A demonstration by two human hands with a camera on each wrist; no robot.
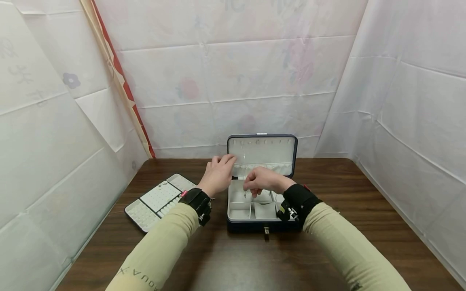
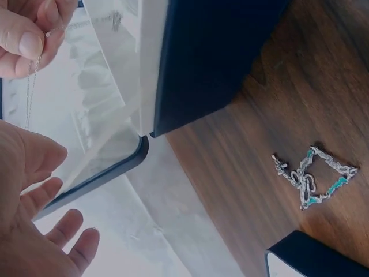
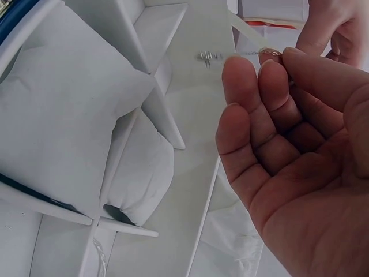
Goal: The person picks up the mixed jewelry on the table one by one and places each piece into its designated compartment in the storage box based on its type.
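Necklace (image 3: 210, 56), pinched — bracelet (image 2: 304, 182), clear from left wrist

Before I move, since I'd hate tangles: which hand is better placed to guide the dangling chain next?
Probably the right hand: it pinches the fine chain above the open box. The left hand, fingers spread, is beside the lid and shows no grip on the chain.

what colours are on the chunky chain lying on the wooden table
The chunky chain is silver with turquoise sections; it shows best in the left wrist view.
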